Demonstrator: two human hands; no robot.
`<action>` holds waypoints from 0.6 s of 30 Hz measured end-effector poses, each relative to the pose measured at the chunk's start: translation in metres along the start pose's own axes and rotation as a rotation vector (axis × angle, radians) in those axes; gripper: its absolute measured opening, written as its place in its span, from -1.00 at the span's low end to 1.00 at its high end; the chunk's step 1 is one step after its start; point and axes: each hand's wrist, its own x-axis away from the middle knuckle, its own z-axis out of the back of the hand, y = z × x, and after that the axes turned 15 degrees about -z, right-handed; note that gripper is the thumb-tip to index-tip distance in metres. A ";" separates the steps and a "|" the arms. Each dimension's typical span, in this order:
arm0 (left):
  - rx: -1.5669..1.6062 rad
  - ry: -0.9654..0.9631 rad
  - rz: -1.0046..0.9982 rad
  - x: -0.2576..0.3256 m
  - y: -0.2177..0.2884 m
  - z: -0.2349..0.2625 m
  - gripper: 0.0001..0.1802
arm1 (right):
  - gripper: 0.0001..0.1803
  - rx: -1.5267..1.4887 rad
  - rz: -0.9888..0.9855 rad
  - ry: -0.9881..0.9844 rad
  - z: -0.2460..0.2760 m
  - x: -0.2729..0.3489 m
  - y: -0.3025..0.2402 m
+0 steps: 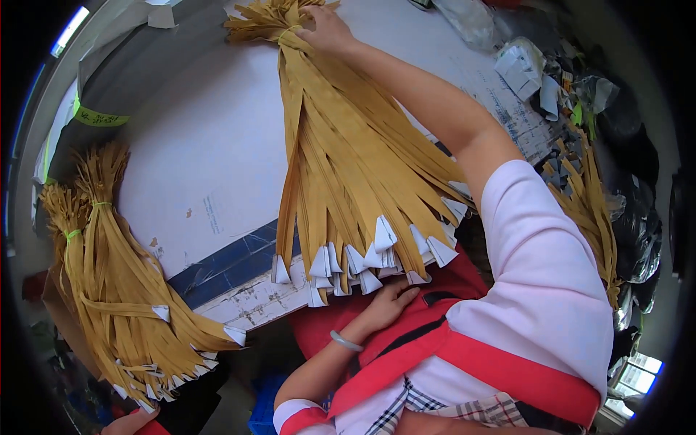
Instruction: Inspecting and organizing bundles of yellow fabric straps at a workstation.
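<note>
One tan bundle (348, 152), right hand (326, 32) gripping neck (291, 42), left hand (386, 306) below tips (384, 235), left grip unclear

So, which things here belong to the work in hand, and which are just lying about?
In the work:
tan strap bundle with white ends, touched by the right hand
likely two similar tied bundles at left
white tabletop

Apparently lying about:
clear plastic bag
black plastic bag
</note>
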 end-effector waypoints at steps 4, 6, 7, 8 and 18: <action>-0.352 0.085 -0.196 0.030 0.018 -0.005 -0.64 | -0.39 -0.065 -0.120 -0.536 0.109 0.077 0.004; -0.362 0.143 -0.272 0.042 0.029 -0.008 -0.68 | -0.36 -0.110 -0.249 -0.638 0.164 0.125 0.022; -0.357 0.198 -0.268 0.049 0.043 -0.011 -0.72 | -0.35 -0.050 -0.302 -0.638 0.189 0.152 0.023; -0.366 0.194 -0.270 0.055 0.051 -0.013 -0.72 | -0.33 0.012 -0.356 -0.638 0.214 0.178 0.022; -0.532 0.315 -0.430 0.055 0.059 -0.033 -0.77 | -0.25 0.342 -0.303 -0.422 0.256 0.306 0.052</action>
